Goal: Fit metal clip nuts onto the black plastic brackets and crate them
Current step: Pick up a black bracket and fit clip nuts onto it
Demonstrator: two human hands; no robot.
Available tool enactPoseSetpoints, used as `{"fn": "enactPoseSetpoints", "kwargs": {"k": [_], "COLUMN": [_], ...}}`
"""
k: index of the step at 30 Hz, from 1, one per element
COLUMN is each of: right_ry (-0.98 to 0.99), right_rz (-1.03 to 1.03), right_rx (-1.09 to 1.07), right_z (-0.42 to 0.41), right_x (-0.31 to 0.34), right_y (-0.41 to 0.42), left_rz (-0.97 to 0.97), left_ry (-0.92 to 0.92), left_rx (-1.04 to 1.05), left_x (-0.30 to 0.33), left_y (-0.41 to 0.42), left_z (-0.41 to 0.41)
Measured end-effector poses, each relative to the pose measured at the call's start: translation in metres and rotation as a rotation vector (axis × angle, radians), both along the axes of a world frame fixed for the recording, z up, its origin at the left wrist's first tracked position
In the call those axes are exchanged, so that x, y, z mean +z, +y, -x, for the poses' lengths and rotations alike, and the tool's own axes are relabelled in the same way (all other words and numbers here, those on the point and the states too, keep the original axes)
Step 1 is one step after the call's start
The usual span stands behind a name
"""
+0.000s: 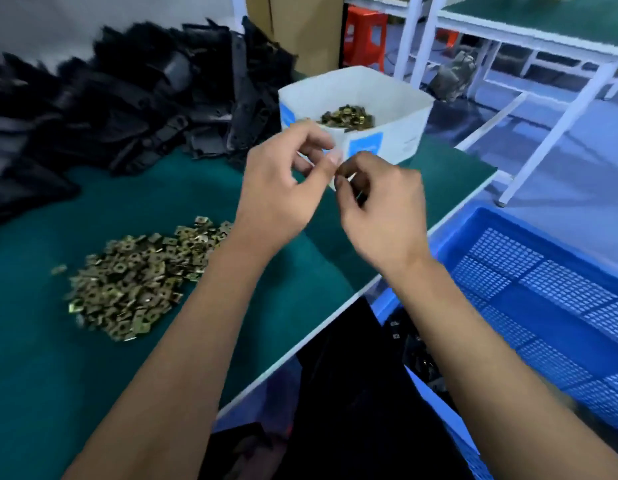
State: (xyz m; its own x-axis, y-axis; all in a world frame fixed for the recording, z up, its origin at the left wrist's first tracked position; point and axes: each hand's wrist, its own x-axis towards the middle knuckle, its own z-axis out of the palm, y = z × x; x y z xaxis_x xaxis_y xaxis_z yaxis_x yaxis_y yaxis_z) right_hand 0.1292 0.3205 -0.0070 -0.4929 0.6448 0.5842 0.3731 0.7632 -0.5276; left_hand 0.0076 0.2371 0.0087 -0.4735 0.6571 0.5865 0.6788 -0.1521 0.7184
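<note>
Now, from the head view, both hands are up over the green bench (75,375), meeting just in front of the white box (387,109). The left hand (280,188) has its fingers curled, thumb and forefinger drawn together at the tips. The right hand (380,209) is curled too, its fingertips touching the left's. Something small seems to sit between them, probably a clip nut, but it is too blurred to tell, and I can't say which hand really has it. No bracket shows in either hand.

The loose clip nuts (134,278) lie in a brassy heap on the bench, down to the left of the forearms. More nuts (347,116) sit inside the white box. The brackets (110,98) are piled black and tangled at the back left. The crate (529,282), blue and slotted, waits off the bench edge on the right.

For the step in hand, my read is this: get the nut turned so its open mouth faces out, held by its flat sides, before reaching for a bracket. Then it should slide on square, not skewed. Keeping the work low over the bench would mean a dropped nut stays close.

As for writing, the box carries blue label patches (365,143) and faint print on its side, none of it readable from here.
</note>
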Motion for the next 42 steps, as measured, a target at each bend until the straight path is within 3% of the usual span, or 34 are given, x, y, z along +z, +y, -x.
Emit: {"fn": "enactPoseSetpoints", "kwargs": {"k": [5, 8, 11, 14, 17, 20, 24, 31, 39, 42], "right_ry": [-0.433, -0.622, -0.737, -0.747, -0.697, -0.595, -0.505, -0.344, -0.092, -0.095], "right_rz": [0.113, -0.054, -0.151, -0.180, -0.202, -0.247, -0.206, -0.156, 0.204, 0.278], "right_rx": [0.322, 0.411, 0.447, 0.591, 0.745, 0.757, 0.760, 0.799, 0.841, 0.833], "right_z": [0.112, 0.168, 0.205, 0.227, 0.234, 0.234, 0.234, 0.232, 0.228, 0.229], "right_x": [-0.001, -0.010, -0.010, -0.011, -0.014, -0.023, -0.028, -0.028, -0.026, -0.027], "right_y": [-0.073, -0.125, -0.154, -0.166, -0.173, -0.176, -0.179, -0.181, -0.173, -0.170], "left_rz": [0.186, 0.255, 0.338, 0.486, 0.649, 0.696, 0.510, 0.262, 0.018, -0.297], "left_ry": [0.229, 0.293, 0.203, 0.128, 0.022, -0.037, 0.043, -0.046, 0.040, -0.175], "left_rx": [0.572, 0.908, 1.160, 1.300, 1.312, 1.317, 1.330, 1.328, 1.428, 1.234], "left_x": [-0.024, -0.038, -0.045, -0.047, -0.051, -0.055, -0.060, -0.059, -0.049, -0.048], "left_y": [-0.109, -0.175, -0.226, -0.252, -0.261, -0.260, -0.264, -0.261, -0.259, -0.253], "left_z": [0.094, 0.133, 0.159, 0.180, 0.196, 0.202, 0.204, 0.195, 0.185, 0.186]}}
